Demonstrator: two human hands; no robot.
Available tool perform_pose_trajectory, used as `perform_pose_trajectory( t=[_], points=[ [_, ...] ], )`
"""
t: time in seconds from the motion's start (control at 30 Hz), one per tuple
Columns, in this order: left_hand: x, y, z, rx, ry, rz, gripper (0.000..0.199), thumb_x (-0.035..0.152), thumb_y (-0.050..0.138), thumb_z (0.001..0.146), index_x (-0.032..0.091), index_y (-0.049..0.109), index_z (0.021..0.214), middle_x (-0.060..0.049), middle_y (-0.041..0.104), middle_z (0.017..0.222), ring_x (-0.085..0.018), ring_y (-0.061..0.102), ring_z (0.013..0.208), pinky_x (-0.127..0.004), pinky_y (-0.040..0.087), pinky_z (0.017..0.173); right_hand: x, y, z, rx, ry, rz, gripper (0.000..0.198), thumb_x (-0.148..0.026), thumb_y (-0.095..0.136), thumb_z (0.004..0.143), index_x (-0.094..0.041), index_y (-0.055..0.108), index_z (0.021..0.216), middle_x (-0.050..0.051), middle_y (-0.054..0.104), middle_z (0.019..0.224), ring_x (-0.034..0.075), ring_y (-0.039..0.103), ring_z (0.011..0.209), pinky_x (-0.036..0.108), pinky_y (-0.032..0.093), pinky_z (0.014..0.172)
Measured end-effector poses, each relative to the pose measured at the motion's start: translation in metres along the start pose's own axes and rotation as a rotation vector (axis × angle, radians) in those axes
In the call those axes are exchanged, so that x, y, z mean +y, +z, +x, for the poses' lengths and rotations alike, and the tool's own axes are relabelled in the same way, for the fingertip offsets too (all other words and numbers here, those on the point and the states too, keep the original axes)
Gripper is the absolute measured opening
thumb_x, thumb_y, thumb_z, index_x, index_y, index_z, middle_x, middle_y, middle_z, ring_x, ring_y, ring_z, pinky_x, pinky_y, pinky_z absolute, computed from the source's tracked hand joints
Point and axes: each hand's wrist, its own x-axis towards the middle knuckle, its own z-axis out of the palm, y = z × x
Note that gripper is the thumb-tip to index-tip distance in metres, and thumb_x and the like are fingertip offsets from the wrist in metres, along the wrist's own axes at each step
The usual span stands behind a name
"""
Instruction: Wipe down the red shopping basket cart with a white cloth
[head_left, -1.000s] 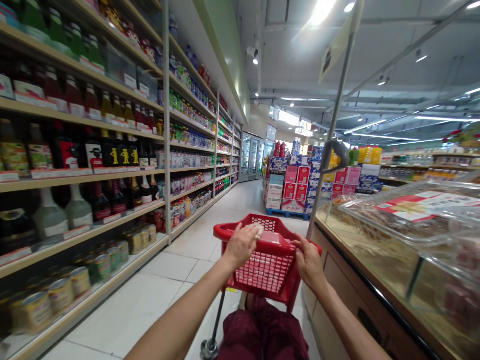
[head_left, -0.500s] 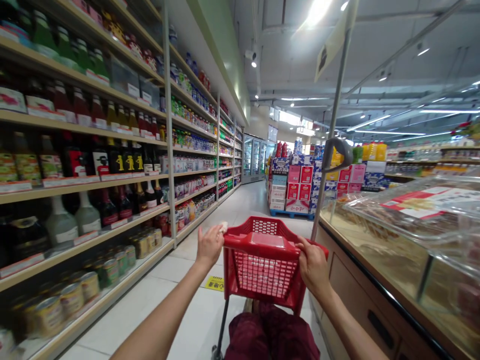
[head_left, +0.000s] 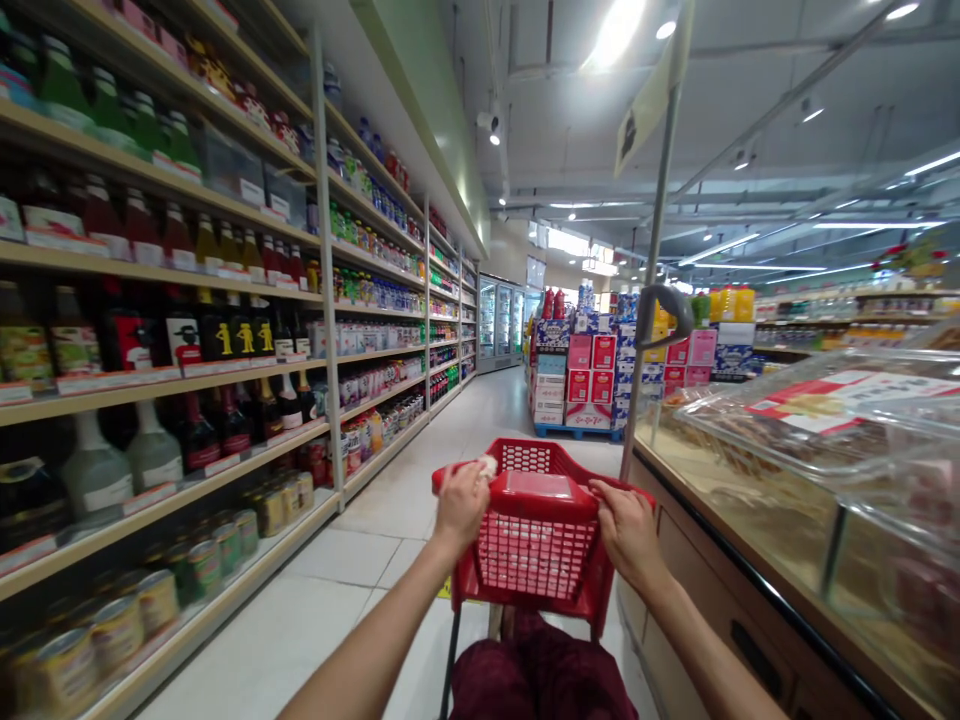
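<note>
A red plastic shopping cart (head_left: 536,545) with a lattice basket stands right in front of my legs. My left hand (head_left: 461,505) is closed over the left part of its handle bar (head_left: 544,492). A small crumpled white thing (head_left: 488,467), which looks like tissue, sticks out by that hand's fingers. On the right end of the bar, my right hand (head_left: 624,525) curls its fingers round the handle. What lies inside the basket is mostly hidden behind the handle and the near lattice wall.
Shelves of bottles and cans (head_left: 161,370) line the left side. A glass-fronted counter (head_left: 757,540) with clear lids runs close along the right, with a metal pole (head_left: 651,260) at its corner. Stacked drink cartons (head_left: 577,375) stand ahead on a blue pallet. Pale floor tiles (head_left: 352,560) lie between.
My left hand has moved right, from beside the handle's left end onto the bar. The cart and I have moved slightly forward, and the yellow floor sign is now mostly covered.
</note>
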Motion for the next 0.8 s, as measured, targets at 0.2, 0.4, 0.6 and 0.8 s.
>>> perform_pose_trajectory(
  t=[0.2,0.4,0.6,0.8],
  points=[
    [0.022,0.008,0.001,-0.122,0.193,-0.05,0.033,0.024,0.039,0.079,0.024,0.053,0.109,-0.003,0.057,0.116,-0.016,0.05,0.109,-0.045,0.02,0.104,0.002,0.006,-0.003,-0.001,0.0,0.062,0.034,-0.015,0.037,0.076,-0.016,0.057,0.103,0.007,0.064,0.098,0.02,0.056,0.09,0.041,0.035,0.087],
    [0.031,0.006,0.007,-0.066,0.049,-0.017,0.033,0.024,0.031,0.084,0.022,0.055,0.106,-0.006,0.061,0.111,-0.017,0.052,0.106,-0.049,0.026,0.1,-0.011,0.012,-0.007,0.045,0.002,0.07,0.034,-0.016,0.035,0.079,-0.016,0.054,0.108,0.007,0.063,0.099,0.02,0.055,0.095,0.042,0.031,0.092],
    [0.052,0.011,0.007,-0.158,0.253,-0.073,0.032,0.029,0.035,0.084,0.025,0.051,0.111,-0.002,0.056,0.118,-0.016,0.049,0.11,-0.049,0.016,0.105,-0.012,0.007,-0.006,-0.026,0.003,0.074,0.036,-0.016,0.034,0.08,-0.017,0.05,0.113,0.008,0.062,0.105,0.019,0.054,0.1,0.043,0.03,0.095],
    [0.054,0.013,0.01,-0.116,0.084,-0.013,0.032,0.025,0.031,0.085,0.022,0.053,0.108,-0.005,0.058,0.115,-0.018,0.051,0.108,-0.053,0.019,0.102,-0.015,0.006,-0.006,0.018,0.047,0.11,0.039,-0.016,0.034,0.08,-0.017,0.046,0.117,0.007,0.062,0.104,0.019,0.055,0.099,0.044,0.032,0.095]
  ],
)
